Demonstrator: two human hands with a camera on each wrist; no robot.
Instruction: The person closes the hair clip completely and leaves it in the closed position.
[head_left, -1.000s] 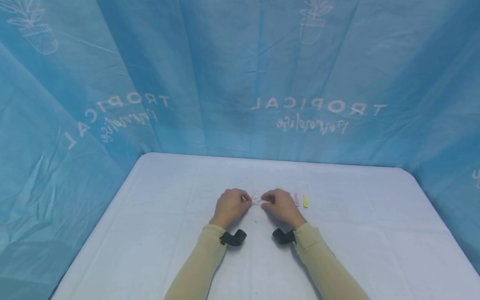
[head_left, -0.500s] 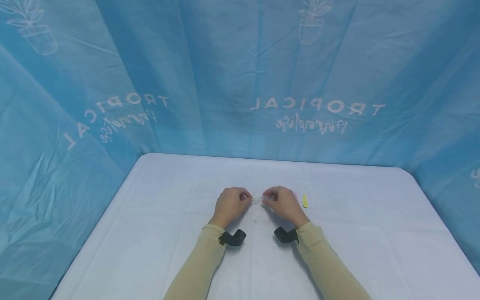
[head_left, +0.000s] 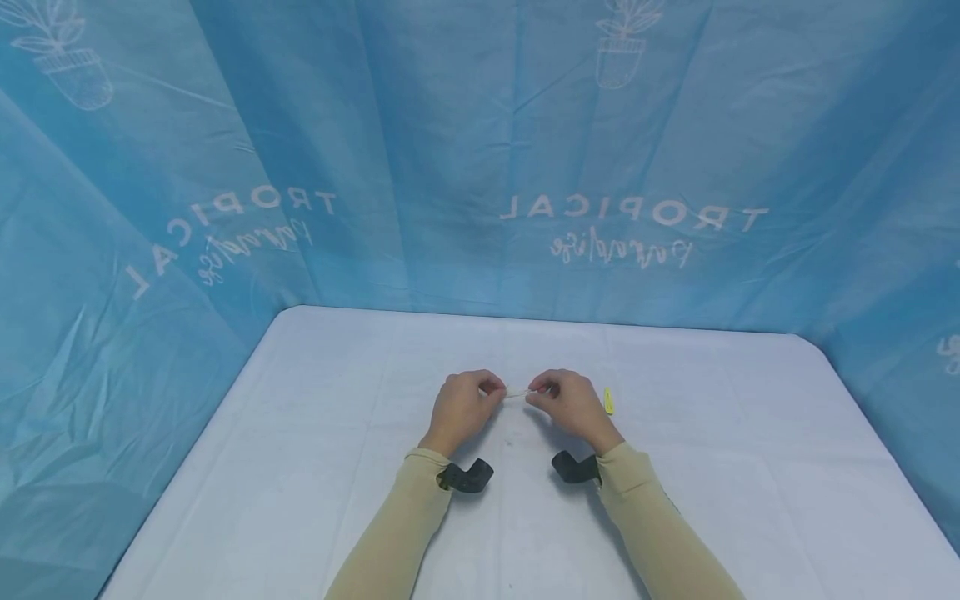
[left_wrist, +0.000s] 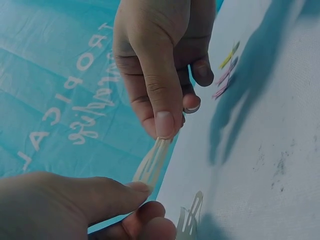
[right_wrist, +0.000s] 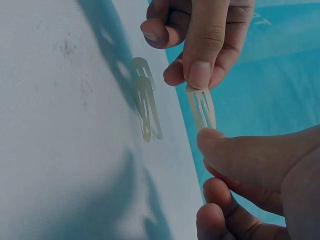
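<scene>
A cream snap hair clip (right_wrist: 202, 107) spans the gap between both hands, raised over the table. My left hand (head_left: 462, 410) pinches one end between thumb and fingers. My right hand (head_left: 573, 407) pinches the opposite end; its thumb (left_wrist: 165, 120) lies along the clip in the left wrist view. The clip's slotted frame faces the right wrist camera. Below the hands, several pale snap clips (right_wrist: 145, 102) lie overlapping on the white cloth. A yellow clip (head_left: 609, 401) rests just right of my right hand, and pink clips (left_wrist: 226, 80) beside it are hidden from the head view.
A white cloth (head_left: 300, 467) covers the table, with faint dark specks (left_wrist: 280, 170) near the hands. Blue printed curtains (head_left: 450, 167) hang behind the far edge and at both sides. Black wrist mounts (head_left: 467, 476) sit at the cuffs.
Both hands have shifted slightly farther from the body, and the right hand has drifted a little right, widening the gap. It now covers the pink clip seen earlier in the head view.
</scene>
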